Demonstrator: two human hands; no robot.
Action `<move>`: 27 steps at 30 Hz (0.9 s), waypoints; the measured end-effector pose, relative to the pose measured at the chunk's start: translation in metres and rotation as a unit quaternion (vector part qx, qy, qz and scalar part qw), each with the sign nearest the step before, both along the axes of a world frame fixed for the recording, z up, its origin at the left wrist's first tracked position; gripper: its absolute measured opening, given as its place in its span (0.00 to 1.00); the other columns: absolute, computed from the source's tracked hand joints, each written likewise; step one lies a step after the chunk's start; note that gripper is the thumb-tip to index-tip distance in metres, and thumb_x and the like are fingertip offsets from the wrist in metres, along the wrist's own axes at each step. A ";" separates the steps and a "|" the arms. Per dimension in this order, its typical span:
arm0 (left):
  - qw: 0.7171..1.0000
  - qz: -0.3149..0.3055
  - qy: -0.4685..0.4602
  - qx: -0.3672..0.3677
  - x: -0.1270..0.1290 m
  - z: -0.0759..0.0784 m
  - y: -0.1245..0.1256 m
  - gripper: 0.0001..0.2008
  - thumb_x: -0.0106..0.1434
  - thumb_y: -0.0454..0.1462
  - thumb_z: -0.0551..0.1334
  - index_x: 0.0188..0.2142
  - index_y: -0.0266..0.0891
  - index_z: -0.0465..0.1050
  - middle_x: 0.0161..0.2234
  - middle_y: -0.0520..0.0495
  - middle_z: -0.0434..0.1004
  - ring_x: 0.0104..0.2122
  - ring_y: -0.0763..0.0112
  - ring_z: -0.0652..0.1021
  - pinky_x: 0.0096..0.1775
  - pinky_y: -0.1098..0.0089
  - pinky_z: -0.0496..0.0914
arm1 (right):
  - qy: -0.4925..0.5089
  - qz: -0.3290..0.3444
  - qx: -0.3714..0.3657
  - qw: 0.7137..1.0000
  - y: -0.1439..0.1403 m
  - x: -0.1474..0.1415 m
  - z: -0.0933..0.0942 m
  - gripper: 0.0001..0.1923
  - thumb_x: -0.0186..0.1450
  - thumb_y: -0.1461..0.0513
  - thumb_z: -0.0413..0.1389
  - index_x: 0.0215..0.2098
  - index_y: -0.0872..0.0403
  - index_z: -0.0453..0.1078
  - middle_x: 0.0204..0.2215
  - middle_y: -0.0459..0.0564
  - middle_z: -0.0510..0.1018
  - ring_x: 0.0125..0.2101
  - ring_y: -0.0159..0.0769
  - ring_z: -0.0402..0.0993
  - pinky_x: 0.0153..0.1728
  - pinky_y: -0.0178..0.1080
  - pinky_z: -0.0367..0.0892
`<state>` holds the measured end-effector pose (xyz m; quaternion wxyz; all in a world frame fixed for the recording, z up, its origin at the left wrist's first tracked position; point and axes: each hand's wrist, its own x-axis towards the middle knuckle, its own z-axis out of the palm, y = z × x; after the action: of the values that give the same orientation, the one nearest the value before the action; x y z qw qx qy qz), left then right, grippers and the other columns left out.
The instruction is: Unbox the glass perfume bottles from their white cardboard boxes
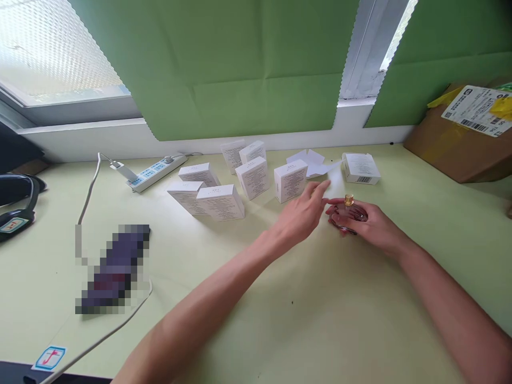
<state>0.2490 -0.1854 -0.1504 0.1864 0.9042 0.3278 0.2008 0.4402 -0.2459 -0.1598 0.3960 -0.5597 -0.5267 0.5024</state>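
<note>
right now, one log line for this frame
left hand: open, fingertips at bottle | right hand: holds small bottle on table | white boxes behind

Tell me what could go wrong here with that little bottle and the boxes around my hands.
The small glass bottle sits in the right hand only loosely, so it might slip onto the table. The left hand reaches close past the upright white box and could knock it over. The open box flaps lie just beyond the fingertips and may get crumpled.

My head camera looks forward and down over the near table (360, 320) toward the far window wall (240, 64).
</note>
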 end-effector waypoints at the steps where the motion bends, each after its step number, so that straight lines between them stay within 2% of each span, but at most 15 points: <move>1: 0.999 -0.045 -0.011 0.009 -0.002 0.006 -0.001 0.19 0.74 0.39 0.44 0.63 0.45 0.51 0.57 0.42 0.66 0.46 0.66 0.76 0.38 0.68 0.69 | -0.004 0.024 -0.008 1.000 -0.001 0.000 0.002 0.17 0.60 0.51 0.64 0.43 0.50 0.73 0.37 0.49 0.76 0.34 0.37 0.71 0.32 0.39 0.71; 4: 0.989 -0.149 0.011 0.020 -0.010 0.026 -0.001 0.13 0.73 0.38 0.47 0.55 0.47 0.61 0.47 0.47 0.71 0.38 0.71 0.76 0.35 0.71 0.67 | -0.013 0.106 -0.036 0.994 -0.005 0.000 0.005 0.15 0.60 0.51 0.63 0.39 0.51 0.73 0.32 0.47 0.74 0.31 0.35 0.69 0.32 0.40 0.71; 7: 0.983 -0.165 0.054 0.059 -0.014 0.034 -0.001 0.11 0.72 0.33 0.47 0.47 0.44 0.65 0.42 0.48 0.72 0.34 0.73 0.74 0.31 0.71 0.63 | -0.014 0.145 -0.043 0.988 -0.007 -0.004 0.005 0.16 0.59 0.50 0.64 0.39 0.50 0.73 0.31 0.47 0.74 0.31 0.36 0.70 0.31 0.40 0.71; 10: 0.972 -0.164 0.096 0.139 -0.013 0.032 -0.001 0.12 0.68 0.28 0.47 0.44 0.41 0.65 0.41 0.47 0.72 0.35 0.72 0.73 0.29 0.69 0.59 | -0.028 0.143 -0.032 0.989 -0.007 -0.010 0.006 0.15 0.59 0.51 0.64 0.38 0.50 0.72 0.30 0.46 0.73 0.29 0.36 0.69 0.30 0.40 0.71; 13: 0.964 -0.129 0.114 0.201 -0.010 0.029 -0.002 0.11 0.68 0.28 0.47 0.42 0.38 0.65 0.40 0.46 0.72 0.35 0.70 0.72 0.25 0.67 0.55 | -0.062 0.109 0.003 0.992 -0.007 -0.015 0.008 0.12 0.60 0.52 0.63 0.34 0.50 0.70 0.26 0.44 0.71 0.27 0.35 0.69 0.28 0.38 0.68; 15: 0.965 -0.093 0.123 0.214 -0.007 0.027 -0.004 0.09 0.71 0.31 0.46 0.41 0.37 0.64 0.39 0.45 0.71 0.34 0.70 0.72 0.23 0.66 0.53 | -0.098 0.076 0.040 0.992 -0.007 -0.020 0.007 0.10 0.61 0.54 0.62 0.32 0.50 0.68 0.23 0.42 0.68 0.24 0.33 0.65 0.25 0.36 0.63; 17: 0.968 -0.055 0.123 0.212 -0.003 0.025 -0.007 0.13 0.74 0.36 0.44 0.39 0.37 0.64 0.37 0.45 0.70 0.33 0.70 0.72 0.22 0.66 0.51 | -0.134 0.045 0.085 0.986 -0.006 -0.025 0.004 0.08 0.63 0.56 0.59 0.32 0.50 0.67 0.23 0.42 0.68 0.24 0.32 0.63 0.24 0.35 0.60; 19: 0.973 -0.016 0.115 0.201 0.001 0.021 -0.009 0.18 0.75 0.40 0.40 0.38 0.37 0.63 0.36 0.44 0.70 0.32 0.70 0.72 0.21 0.67 0.51 | -0.173 0.013 0.136 0.975 -0.005 -0.030 0.000 0.05 0.63 0.59 0.56 0.31 0.50 0.66 0.25 0.43 0.70 0.25 0.33 0.64 0.25 0.35 0.60; 22: 0.980 0.040 0.108 0.162 0.006 0.018 -0.013 0.19 0.75 0.41 0.39 0.35 0.37 0.63 0.34 0.45 0.70 0.32 0.69 0.72 0.21 0.67 0.51 | -0.226 -0.037 0.206 0.951 -0.003 -0.039 -0.007 0.03 0.62 0.61 0.55 0.31 0.50 0.64 0.27 0.45 0.72 0.27 0.35 0.67 0.28 0.37 0.62; 27: 0.985 0.087 0.111 0.104 0.010 0.021 -0.020 0.19 0.75 0.41 0.41 0.32 0.38 0.62 0.28 0.47 0.70 0.28 0.69 0.71 0.22 0.67 0.51 | -0.257 -0.077 0.262 0.927 -0.003 -0.049 -0.013 0.03 0.66 0.61 0.51 0.33 0.49 0.63 0.32 0.50 0.74 0.31 0.40 0.70 0.32 0.40 0.63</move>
<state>0.2588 -0.2058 -0.1298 0.0357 0.9033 0.4012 0.1478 0.3908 -0.2491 -0.1725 0.4168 -0.5848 -0.6788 0.1534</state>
